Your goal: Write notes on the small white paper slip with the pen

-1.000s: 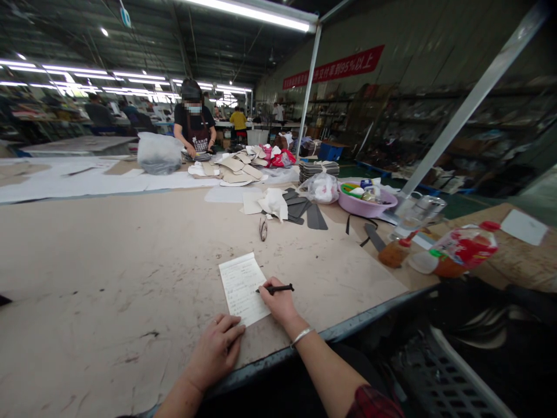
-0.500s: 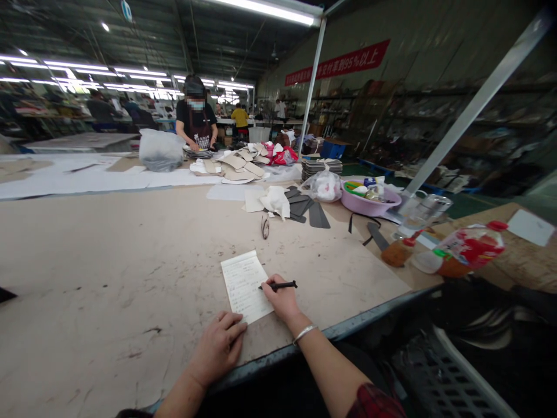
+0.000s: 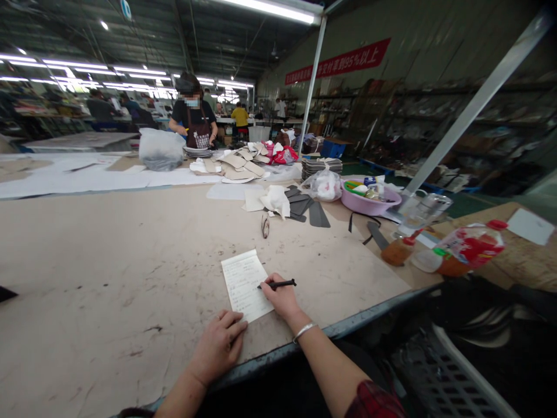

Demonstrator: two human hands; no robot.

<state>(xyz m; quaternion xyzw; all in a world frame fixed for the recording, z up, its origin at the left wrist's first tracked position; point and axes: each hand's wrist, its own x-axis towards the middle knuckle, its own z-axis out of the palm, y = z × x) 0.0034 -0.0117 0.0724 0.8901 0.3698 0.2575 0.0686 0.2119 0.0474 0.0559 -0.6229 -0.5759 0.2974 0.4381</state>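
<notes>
— Where is the paper?
— The paper [image 3: 244, 284] lies near the table's [image 3: 108, 261] front edge. The left hand [image 3: 217, 345] rests flat at its lower corner; the right hand [image 3: 282, 299] pinches a pen [image 3: 278, 284] on it.
— Room around?
— Bare tabletop leftward; bottles [image 3: 461, 251] and a basin [image 3: 368, 203] sit rightward.
— Any writing?
— The red banner [image 3: 337, 62] shows "95%"; the handwriting is illegible.

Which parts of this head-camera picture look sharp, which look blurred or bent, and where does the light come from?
Head view: the white lined paper sheet and the black pen in the right hand are sharp; the red-labelled plastic bottle is smeared; the slanted metal pole and the edges stretch with wide-angle distortion; the ceiling tube lights glare, leaving soft shadows.
</notes>
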